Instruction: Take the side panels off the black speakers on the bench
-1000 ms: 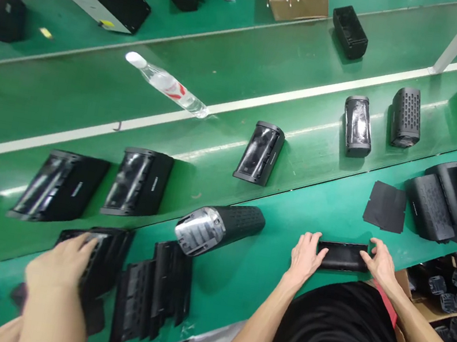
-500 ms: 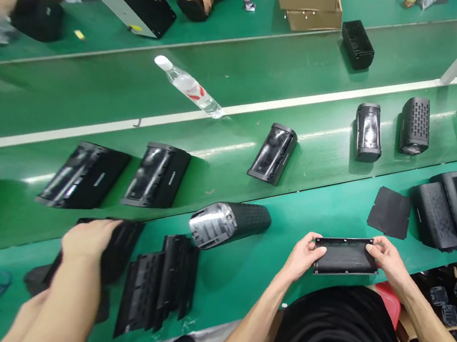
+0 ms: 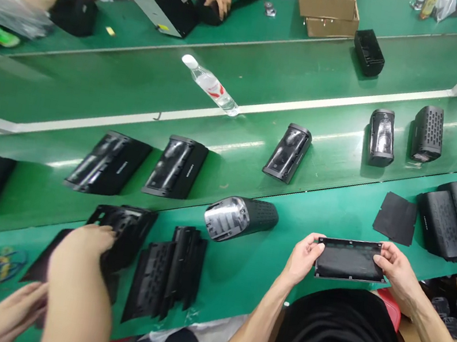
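Observation:
My left hand and my right hand grip the short ends of a flat black rectangular speaker panel, holding it just above the green workbench. Its thin rim has small holes at the corners. To its right lies a thin black sheet, beside a pile of black speaker housings. Farther left rests a black speaker body with a shiny silver end. My hands touch neither.
A co-worker's arm reaches over black grille pieces at lower left. A moving green conveyor belt carries several black speakers and a water bottle. A cardboard box of black parts sits at lower right.
The panel has risen from the bench, and both hands now hold it up with its face showing. The whole scene has shifted right and down in view, and the co-worker's hand has moved.

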`<state>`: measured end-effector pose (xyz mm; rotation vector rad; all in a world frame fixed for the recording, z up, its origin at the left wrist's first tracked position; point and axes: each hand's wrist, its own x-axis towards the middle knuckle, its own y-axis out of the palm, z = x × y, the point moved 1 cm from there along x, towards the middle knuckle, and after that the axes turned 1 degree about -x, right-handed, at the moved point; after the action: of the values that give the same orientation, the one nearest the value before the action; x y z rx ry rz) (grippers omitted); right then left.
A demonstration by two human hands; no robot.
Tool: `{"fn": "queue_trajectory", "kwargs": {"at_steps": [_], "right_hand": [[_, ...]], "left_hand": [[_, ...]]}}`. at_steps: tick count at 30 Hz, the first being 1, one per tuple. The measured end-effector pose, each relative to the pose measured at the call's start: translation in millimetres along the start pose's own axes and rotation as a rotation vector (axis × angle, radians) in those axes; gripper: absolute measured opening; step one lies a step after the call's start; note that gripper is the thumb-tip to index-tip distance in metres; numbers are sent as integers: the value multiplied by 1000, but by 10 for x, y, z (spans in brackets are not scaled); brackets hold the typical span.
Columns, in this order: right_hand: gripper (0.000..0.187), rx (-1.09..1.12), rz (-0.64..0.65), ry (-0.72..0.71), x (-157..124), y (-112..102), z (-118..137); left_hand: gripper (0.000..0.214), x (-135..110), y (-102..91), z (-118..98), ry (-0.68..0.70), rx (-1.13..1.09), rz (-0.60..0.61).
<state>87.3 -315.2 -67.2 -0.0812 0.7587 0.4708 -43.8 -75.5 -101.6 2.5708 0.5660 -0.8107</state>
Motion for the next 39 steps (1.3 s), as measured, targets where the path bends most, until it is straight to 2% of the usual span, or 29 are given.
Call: {"fn": "queue_trajectory", "kwargs": {"at_steps": [12, 27, 39], "right_hand": [[40, -2, 6, 3, -14, 49, 7], [49, 44, 9, 12, 55, 74, -36], [43, 42, 11, 41, 46, 104, -3]], "left_hand": [[72, -81, -53, 24, -14, -103, 76], [62, -26, -109, 129, 21, -148, 50], [60, -19, -118, 149, 30, -155, 33]]}}
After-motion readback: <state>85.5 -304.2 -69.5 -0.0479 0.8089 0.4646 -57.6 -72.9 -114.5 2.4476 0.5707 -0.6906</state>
